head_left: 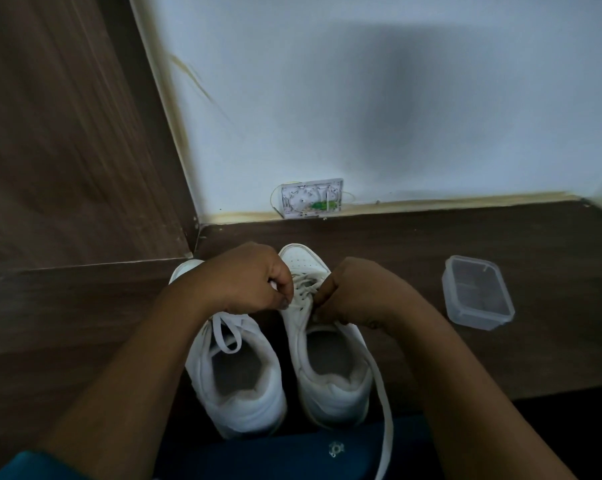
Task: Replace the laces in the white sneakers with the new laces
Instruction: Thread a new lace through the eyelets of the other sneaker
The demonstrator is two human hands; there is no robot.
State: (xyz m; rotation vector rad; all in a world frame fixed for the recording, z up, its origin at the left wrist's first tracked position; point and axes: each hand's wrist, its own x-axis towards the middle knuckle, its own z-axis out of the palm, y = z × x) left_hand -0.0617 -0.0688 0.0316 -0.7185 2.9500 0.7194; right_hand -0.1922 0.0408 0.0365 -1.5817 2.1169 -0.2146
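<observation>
The two sneakers stand side by side on the dark wooden floor (431, 244), toes toward the wall, heels toward the person. Both hands work on the right sneaker (327, 382); the left sneaker (237, 386) has only a loop (223, 336) of its own lace lying on the tongue.

The biggest risk, I think, is that this light sneaker slides or tips when the lace (384, 393) is pulled, because nothing presses it down. The second risk is the long free end of the lace: it runs from the eyelets over the sneaker's right side toward the person's lap, where a forearm could catch it. A smaller risk is a missed eyelet or a twisted lace, because the hands hide the crossings and the light is weak. The clear plastic box (478, 292) is well apart on the right, and I cannot tell if it contains anything.

The left hand (237, 278) reaches across the left sneaker's toe, knuckles up, fingers curled and pinching the lace at the eyelets. The right hand (358, 292) faces it, fingers also curled tightly on the lace. I cannot tell if this lace is old or new.
</observation>
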